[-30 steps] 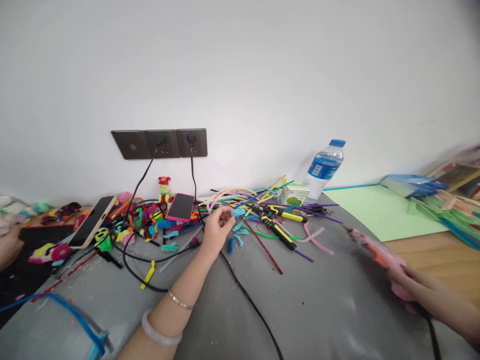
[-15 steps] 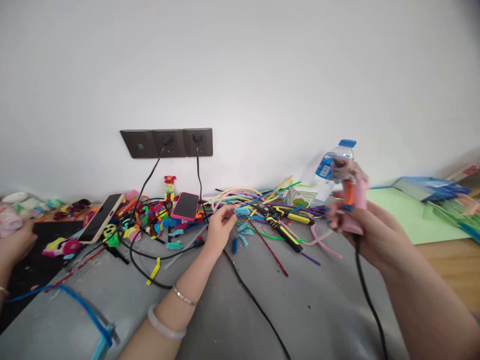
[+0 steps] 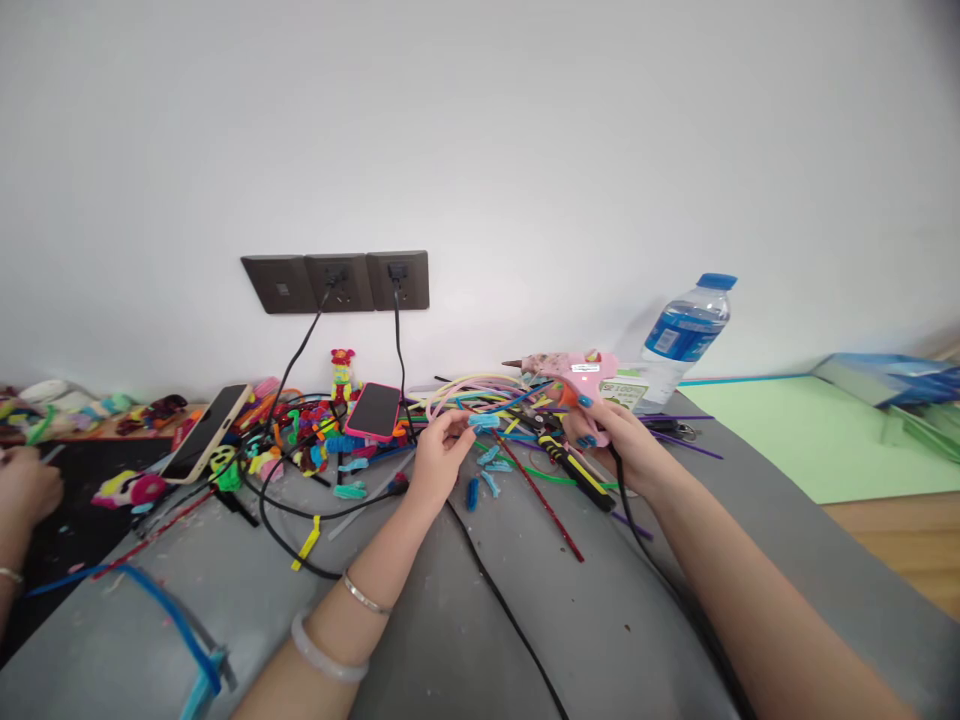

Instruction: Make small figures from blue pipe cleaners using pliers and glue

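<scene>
Between the fingertips of my left hand [image 3: 444, 455] is a small light-blue pipe cleaner piece [image 3: 484, 422], held a little above the table. My right hand [image 3: 611, 435] is closed around the handle of a pink hot glue gun [image 3: 581, 372], whose brown nozzle points left, above and to the right of that piece. More short light-blue pieces [image 3: 491, 466] and a dark-blue one [image 3: 472, 493] lie just beyond my left hand. Pliers with yellow and black handles [image 3: 577, 475] rest below the glue gun, partly hidden by my right hand.
Pipe cleaners [image 3: 450, 388] lie heaped along the wall. A water bottle [image 3: 686, 325] leans at the right. Two phones [image 3: 373, 411] lie left of centre among small colourful figures. Black cords [image 3: 502, 600] cross the grey table. Another person's hand [image 3: 30, 485] is at the far left.
My right hand has swung the glue gun left and turned its nozzle sideways toward the light-blue piece. My left hand stays about where it was. The other person's hand has lowered slightly.
</scene>
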